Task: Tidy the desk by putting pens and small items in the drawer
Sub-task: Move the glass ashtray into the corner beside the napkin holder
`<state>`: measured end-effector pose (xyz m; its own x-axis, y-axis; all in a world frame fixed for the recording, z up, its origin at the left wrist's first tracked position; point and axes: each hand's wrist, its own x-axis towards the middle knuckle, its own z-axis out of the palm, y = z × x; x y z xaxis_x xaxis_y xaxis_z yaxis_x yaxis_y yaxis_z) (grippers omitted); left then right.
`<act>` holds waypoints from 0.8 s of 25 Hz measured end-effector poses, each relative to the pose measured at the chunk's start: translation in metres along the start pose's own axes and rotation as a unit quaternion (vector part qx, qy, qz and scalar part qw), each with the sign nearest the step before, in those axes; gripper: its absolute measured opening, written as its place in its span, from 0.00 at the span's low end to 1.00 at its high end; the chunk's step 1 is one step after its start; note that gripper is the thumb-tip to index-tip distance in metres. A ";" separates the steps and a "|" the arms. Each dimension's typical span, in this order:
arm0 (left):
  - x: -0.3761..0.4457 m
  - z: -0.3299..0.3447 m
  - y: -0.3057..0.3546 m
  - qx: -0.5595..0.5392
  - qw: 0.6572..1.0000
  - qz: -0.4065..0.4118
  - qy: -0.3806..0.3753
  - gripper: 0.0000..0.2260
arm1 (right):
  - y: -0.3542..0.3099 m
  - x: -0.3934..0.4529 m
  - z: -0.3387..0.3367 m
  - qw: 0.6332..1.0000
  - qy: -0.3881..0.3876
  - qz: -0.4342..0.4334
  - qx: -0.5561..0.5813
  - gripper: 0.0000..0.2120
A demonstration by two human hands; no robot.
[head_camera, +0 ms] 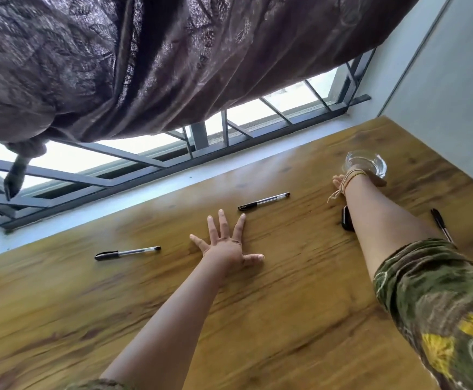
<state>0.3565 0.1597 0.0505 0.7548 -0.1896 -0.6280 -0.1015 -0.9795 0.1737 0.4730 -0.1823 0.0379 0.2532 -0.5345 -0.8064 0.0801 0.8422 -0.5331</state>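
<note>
Three black-capped clear pens lie on the wooden desk [286, 291]: one pen [126, 252] at the left, a second pen [263, 201] just beyond my left fingertips, and a third pen [442, 225] at the right past my right forearm. A small black item [345, 219] shows partly from under that forearm. My left hand [226, 246] presses flat on the desk with fingers spread, holding nothing. My right hand [339, 182], a thread tied round its wrist, reaches far right and holds a clear glass bowl [366, 164]; its fingers are mostly hidden. No drawer is in view.
The desk's far edge meets a pale window sill [145, 192] with a grey metal grille [133, 164]. A brown patterned curtain [145, 66] hangs above. A pale wall [455, 94] bounds the desk on the right.
</note>
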 end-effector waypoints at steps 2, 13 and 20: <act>0.001 0.000 -0.001 0.001 1.000 0.002 -0.001 0.49 | 0.003 0.000 -0.005 0.994 -0.049 -0.068 -0.069 0.29; -0.009 0.007 -0.005 0.000 0.999 0.023 0.032 0.48 | 0.047 -0.087 -0.031 0.900 -0.062 -0.252 -0.351 0.20; -0.045 -0.010 -0.057 -0.182 0.968 0.117 0.125 0.22 | 0.133 -0.212 -0.056 0.839 -0.234 -0.231 -0.433 0.16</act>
<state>0.3347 0.2251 0.0762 0.8764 -0.3372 -0.3437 -0.0878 -0.8138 0.5745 0.3764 0.0393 0.1235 0.7551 -0.5329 -0.3820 -0.4058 0.0779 -0.9106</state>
